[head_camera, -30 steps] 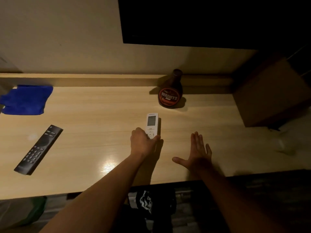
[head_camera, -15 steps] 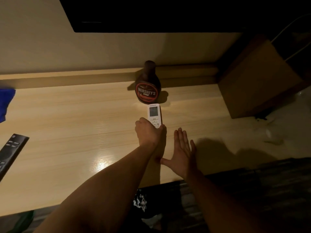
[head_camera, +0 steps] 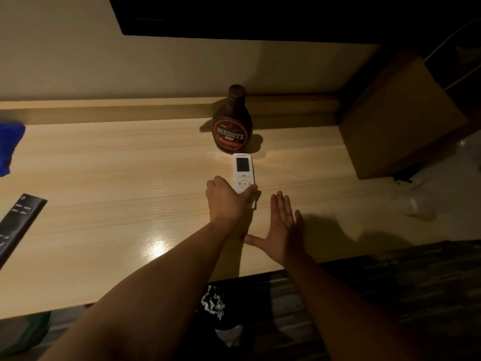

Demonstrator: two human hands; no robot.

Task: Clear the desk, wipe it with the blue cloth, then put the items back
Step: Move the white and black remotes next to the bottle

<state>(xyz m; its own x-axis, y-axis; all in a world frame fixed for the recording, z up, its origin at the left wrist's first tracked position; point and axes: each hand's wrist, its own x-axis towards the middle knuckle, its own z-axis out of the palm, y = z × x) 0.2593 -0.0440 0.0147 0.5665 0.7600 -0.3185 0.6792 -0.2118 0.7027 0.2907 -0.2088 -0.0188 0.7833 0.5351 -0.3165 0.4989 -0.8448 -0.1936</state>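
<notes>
My left hand (head_camera: pixel 227 201) grips the lower end of a white remote (head_camera: pixel 243 171) with a small screen, lying on the light wooden desk (head_camera: pixel 117 178). Its far end almost reaches a brown syrup bottle (head_camera: pixel 232 126) standing near the desk's back ledge. My right hand (head_camera: pixel 282 230) is open, fingers straight and thumb spread, low over the desk just right of my left wrist. A black remote (head_camera: pixel 18 225) lies at the left edge of view. A corner of the blue cloth (head_camera: pixel 10 144) shows at the far left.
A brown cardboard box (head_camera: pixel 406 121) stands at the desk's right end against the wall. A dark screen (head_camera: pixel 260 16) hangs above. Pale crumpled plastic (head_camera: pixel 413 207) lies right of the desk. Below the front edge are dark clothing and a green bag (head_camera: pixel 28 332).
My left hand has slid the white remote away from me until it nearly touches the syrup bottle. My right hand came in closer to my left wrist. The view shifted right.
</notes>
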